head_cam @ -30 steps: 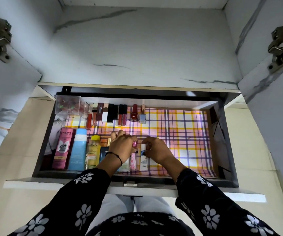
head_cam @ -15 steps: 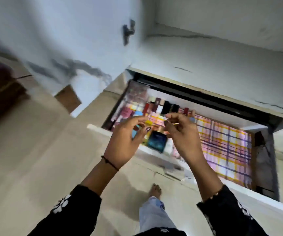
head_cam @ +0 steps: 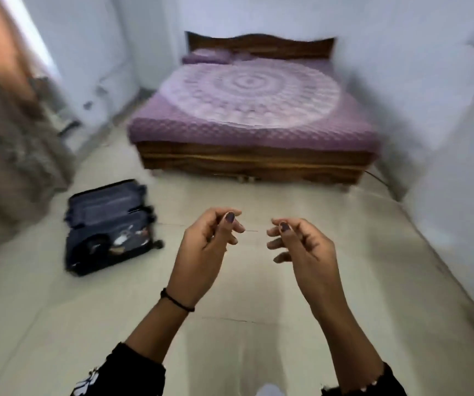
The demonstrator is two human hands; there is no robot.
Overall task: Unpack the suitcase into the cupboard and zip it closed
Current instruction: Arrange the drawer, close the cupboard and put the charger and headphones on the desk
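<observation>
**Obs:** Hands?

**Op:** I log both as released. My left hand [head_cam: 210, 247] and right hand [head_cam: 301, 247] are raised near centre, palms turned inward, fingers loosely curled, close together but not touching. I can make out nothing in either one. A thin line between the fingertips looks like a seam in the floor [head_cam: 58, 310], but the frame is too blurred to be sure.

**Obs:** Where is the suitcase?

**Op:** The suitcase [head_cam: 107, 227] is on the floor, left of the hands and farther out, well apart from them. It lies flat with its lid thrown back toward the far side, so the contents face up for picking. A few pale and dark items show in the near half. I cannot tell what they are.

**Obs:** And the cupboard?

**Op:** It is not in view. A bed [head_cam: 253, 110] fills the far centre and a curtain [head_cam: 7, 138] hangs at far left.

**Obs:** Which step are you on?

**Op:** I judge the unpacking part done, since there are things left in the case. Empty hands held up and ready suit a fresh pick. The next move calls for closing in leftward and stooping, because the case sits low. The zip comes last, and the lid has to fold over first.
</observation>
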